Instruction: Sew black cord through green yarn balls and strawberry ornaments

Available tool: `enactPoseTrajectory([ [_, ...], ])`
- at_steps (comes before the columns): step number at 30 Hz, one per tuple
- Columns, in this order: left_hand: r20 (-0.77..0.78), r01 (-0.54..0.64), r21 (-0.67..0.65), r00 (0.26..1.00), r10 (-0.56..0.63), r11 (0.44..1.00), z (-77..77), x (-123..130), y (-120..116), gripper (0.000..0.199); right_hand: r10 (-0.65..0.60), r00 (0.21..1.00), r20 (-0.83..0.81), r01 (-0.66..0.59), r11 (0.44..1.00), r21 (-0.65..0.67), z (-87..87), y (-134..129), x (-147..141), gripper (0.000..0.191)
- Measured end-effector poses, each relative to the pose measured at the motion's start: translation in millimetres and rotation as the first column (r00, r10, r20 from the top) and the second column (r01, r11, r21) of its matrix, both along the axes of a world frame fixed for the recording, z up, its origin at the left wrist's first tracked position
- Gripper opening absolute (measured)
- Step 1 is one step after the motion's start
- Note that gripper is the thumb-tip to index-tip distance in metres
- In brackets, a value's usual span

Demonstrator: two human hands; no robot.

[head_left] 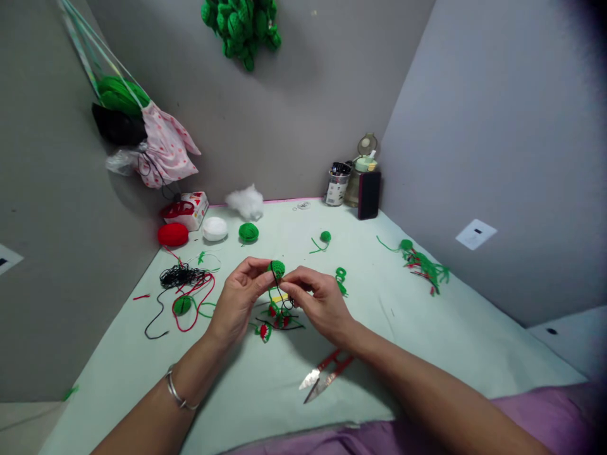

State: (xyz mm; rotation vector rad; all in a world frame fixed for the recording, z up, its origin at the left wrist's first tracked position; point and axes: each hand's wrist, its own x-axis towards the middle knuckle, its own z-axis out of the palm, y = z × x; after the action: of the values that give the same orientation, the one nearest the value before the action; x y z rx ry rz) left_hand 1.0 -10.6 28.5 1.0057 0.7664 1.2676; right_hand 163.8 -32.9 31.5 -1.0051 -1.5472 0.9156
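Note:
My left hand [241,294] pinches a small green crocheted ball [277,269] between thumb and fingers, above the middle of the table. A strand of black yarn [275,279] crosses the ball's front and hangs in loops below it. At the ball's lower right, the fingertips of my right hand [320,297] are pressed together on the black yarn; whether a needle is there too is too small to tell. Under my hands lie small red, white and green crocheted pieces [264,331] with black strands. Red-handled thread snips [327,374] rest below my right wrist, blades apart.
A black yarn tangle [180,276], a red yarn ball [173,234], a white ball [215,229] and a green ball [248,232] lie left. White stuffing [246,202] sits at the back. A phone [369,196] leans back right; green and red scraps [427,268] lie right.

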Motion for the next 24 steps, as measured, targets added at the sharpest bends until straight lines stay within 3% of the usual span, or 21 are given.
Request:
enactPoseTrajectory([
  [2, -0.028, -0.016, 0.022, 0.999, 0.017, 1.000, -1.4, -0.2, 0.7, 0.025, -0.025, 0.999, 0.022, 0.025, 0.999, 0.039, -0.7, -0.1, -0.4, 0.013],
  [9, -0.169, -0.091, 0.165, 0.978, 0.119, 0.982, -4.7, -2.2, 0.4, 0.024, 0.003, 0.998, -0.063, -0.007, 0.998, -0.057, -2.3, -0.2, -1.3, 0.017],
  [24, -0.208, -0.121, 0.213, 0.964, 0.166, 0.970, -3.0, 1.1, -6.5, 0.023, -0.019, 0.997, -0.069, 0.016, 0.999, -0.047, -2.7, 2.9, -0.2, 0.017],
])
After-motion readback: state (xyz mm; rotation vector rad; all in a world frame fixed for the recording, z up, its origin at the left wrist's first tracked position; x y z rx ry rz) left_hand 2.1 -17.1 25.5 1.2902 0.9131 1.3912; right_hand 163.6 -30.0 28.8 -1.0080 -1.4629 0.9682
